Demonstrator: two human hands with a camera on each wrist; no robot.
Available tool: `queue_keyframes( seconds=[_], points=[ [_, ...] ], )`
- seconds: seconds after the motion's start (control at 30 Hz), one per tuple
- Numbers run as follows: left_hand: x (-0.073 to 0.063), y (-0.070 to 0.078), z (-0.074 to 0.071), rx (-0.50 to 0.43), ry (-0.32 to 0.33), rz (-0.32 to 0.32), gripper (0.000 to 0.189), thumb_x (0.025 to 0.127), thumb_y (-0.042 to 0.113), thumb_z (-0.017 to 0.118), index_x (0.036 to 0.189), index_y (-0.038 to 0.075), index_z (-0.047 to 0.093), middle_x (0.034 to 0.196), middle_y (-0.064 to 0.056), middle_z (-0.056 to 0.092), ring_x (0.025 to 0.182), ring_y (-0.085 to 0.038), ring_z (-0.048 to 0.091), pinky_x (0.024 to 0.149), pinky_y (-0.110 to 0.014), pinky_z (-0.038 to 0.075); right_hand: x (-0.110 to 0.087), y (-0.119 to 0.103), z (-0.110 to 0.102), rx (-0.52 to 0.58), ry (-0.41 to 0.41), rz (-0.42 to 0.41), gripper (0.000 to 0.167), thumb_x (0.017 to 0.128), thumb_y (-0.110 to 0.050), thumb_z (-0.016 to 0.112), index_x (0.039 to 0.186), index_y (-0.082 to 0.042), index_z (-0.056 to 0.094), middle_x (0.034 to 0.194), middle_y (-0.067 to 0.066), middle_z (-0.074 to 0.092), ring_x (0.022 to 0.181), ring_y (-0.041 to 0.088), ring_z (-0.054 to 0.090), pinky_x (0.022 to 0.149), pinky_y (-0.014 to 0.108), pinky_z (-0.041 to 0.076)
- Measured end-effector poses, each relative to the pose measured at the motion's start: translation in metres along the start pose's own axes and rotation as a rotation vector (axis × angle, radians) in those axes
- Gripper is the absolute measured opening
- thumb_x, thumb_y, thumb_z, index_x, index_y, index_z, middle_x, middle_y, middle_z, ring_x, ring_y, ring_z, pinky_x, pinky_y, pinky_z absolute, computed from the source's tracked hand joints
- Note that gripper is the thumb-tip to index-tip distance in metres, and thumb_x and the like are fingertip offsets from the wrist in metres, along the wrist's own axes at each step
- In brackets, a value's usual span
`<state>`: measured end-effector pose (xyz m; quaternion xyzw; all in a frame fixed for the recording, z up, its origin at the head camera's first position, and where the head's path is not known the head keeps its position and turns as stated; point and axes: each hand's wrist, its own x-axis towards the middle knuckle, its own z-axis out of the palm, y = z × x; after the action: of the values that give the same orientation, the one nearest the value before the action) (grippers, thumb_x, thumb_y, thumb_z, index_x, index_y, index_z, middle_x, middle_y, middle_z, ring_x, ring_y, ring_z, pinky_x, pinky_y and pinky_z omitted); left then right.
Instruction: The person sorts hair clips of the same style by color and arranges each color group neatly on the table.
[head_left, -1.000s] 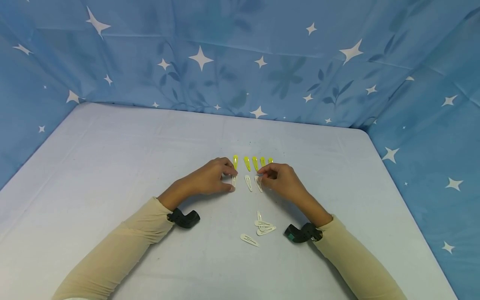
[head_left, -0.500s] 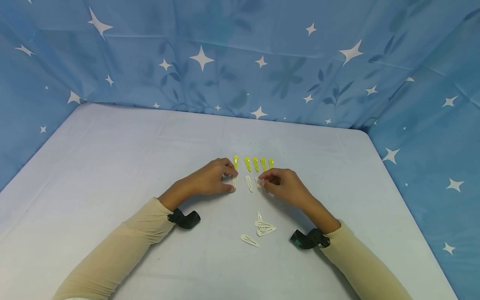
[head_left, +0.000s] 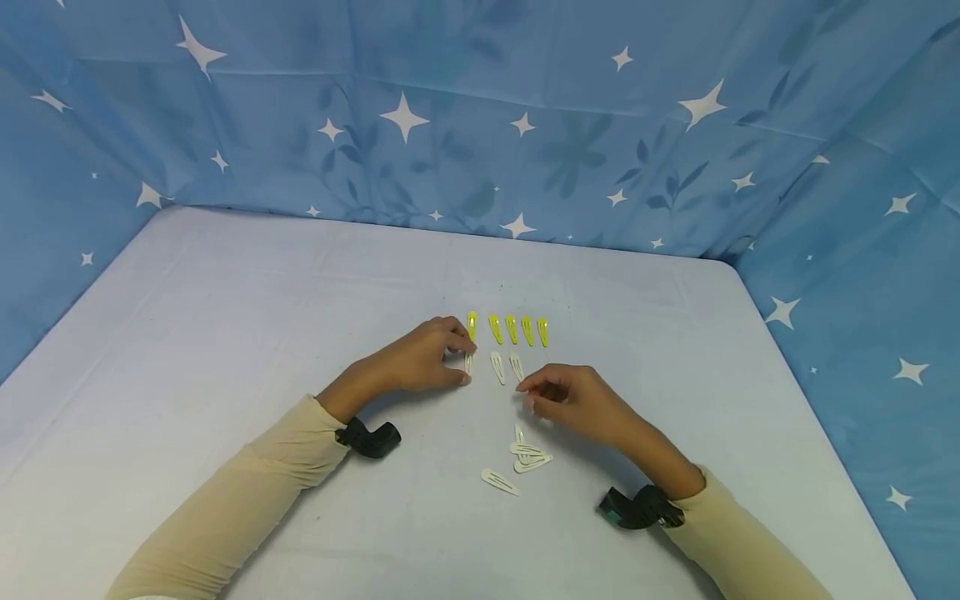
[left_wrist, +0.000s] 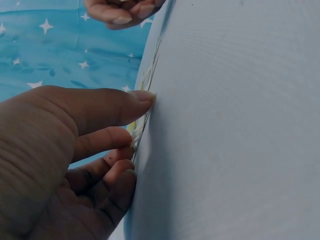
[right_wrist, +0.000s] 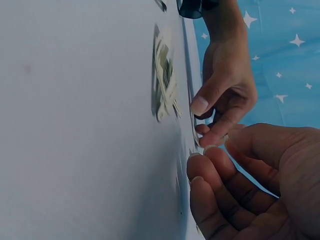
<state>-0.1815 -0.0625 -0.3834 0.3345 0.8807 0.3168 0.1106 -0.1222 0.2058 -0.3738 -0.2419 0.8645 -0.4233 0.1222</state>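
My left hand [head_left: 423, 357] rests at the left end of a row of white snap hair clips. Its thumb and index finger pinch one white clip [head_left: 468, 363] lengthwise, and partly cover it. To its right lie two more white clips, a middle one [head_left: 498, 367] and a right one [head_left: 517, 367]. Just below the right one hovers my right hand [head_left: 577, 402], fingers loosely bent with nothing between them. In the right wrist view the right fingertips [right_wrist: 202, 165] are apart from the thumb.
Several yellow hair clips [head_left: 511, 328] form a row behind the white ones. Nearer the front lie a small pile of white clips [head_left: 527, 454] and a single white clip [head_left: 499, 481]. A blue star-patterned curtain [head_left: 480, 117] borders the white table [head_left: 300, 292].
My right hand has let go of the right white clip and drawn back toward the front, uncovering that clip and the rightmost yellow one. The left hand stays in place.
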Motion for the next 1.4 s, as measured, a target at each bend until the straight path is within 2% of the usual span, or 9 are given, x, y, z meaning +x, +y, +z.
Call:
queue_keyframes(
  seconds=[0.27,0.5,0.57,0.73,1.03,1.4],
  points=[
    [0.000,-0.002,0.001,0.000,0.004,0.003,0.040,0.082,0.016,0.079,0.118,0.003,0.069,0.114,-0.004,0.057,0.099,-0.015,0.053,0.082,-0.029,0.046,-0.012,-0.002,0.003,-0.020,-0.124,-0.073,0.020,0.087,-0.001,0.070,0.106,-0.007,0.072,0.087,-0.007,0.066,0.077,0.011,0.060,0.070,0.027,0.051],
    [0.000,0.000,-0.001,-0.003,0.003,-0.003,0.041,0.081,0.016,0.079,0.120,0.004,0.069,0.113,-0.005,0.057,0.097,-0.016,0.052,0.082,-0.029,0.045,-0.019,0.000,0.003,-0.014,-0.183,-0.085,0.021,0.084,-0.009,0.077,0.105,-0.011,0.072,0.088,-0.008,0.065,0.074,0.010,0.059,0.066,0.026,0.050],
    [0.000,0.001,-0.002,-0.009,0.001,-0.008,0.042,0.081,0.015,0.079,0.121,0.004,0.068,0.113,-0.005,0.057,0.097,-0.016,0.052,0.082,-0.029,0.046,-0.020,0.000,0.003,-0.021,-0.190,-0.091,0.023,0.083,-0.015,0.079,0.105,-0.013,0.072,0.090,-0.008,0.064,0.074,0.010,0.059,0.066,0.025,0.050],
    [0.001,0.002,-0.002,-0.010,-0.005,-0.020,0.043,0.081,0.016,0.079,0.122,0.004,0.068,0.113,-0.004,0.056,0.097,-0.016,0.051,0.082,-0.029,0.045,-0.020,-0.002,0.004,-0.048,-0.207,-0.110,0.025,0.081,-0.016,0.080,0.105,-0.014,0.072,0.092,-0.007,0.063,0.076,0.009,0.057,0.067,0.025,0.048],
    [0.001,0.001,-0.002,-0.005,-0.003,-0.002,0.044,0.081,0.015,0.079,0.121,0.002,0.068,0.112,-0.005,0.057,0.097,-0.016,0.051,0.082,-0.030,0.045,-0.019,-0.006,0.005,-0.129,-0.232,-0.134,0.021,0.082,-0.010,0.079,0.100,-0.016,0.073,0.091,-0.008,0.061,0.076,0.009,0.056,0.069,0.025,0.048],
    [0.001,0.004,-0.002,0.028,-0.012,-0.040,0.045,0.082,0.018,0.079,0.123,0.006,0.068,0.115,-0.003,0.056,0.100,-0.015,0.051,0.085,-0.030,0.045,-0.019,-0.008,0.006,-0.168,-0.213,-0.142,0.017,0.083,-0.009,0.078,0.098,-0.016,0.074,0.089,-0.011,0.061,0.075,0.006,0.054,0.067,0.024,0.048]
  ],
)
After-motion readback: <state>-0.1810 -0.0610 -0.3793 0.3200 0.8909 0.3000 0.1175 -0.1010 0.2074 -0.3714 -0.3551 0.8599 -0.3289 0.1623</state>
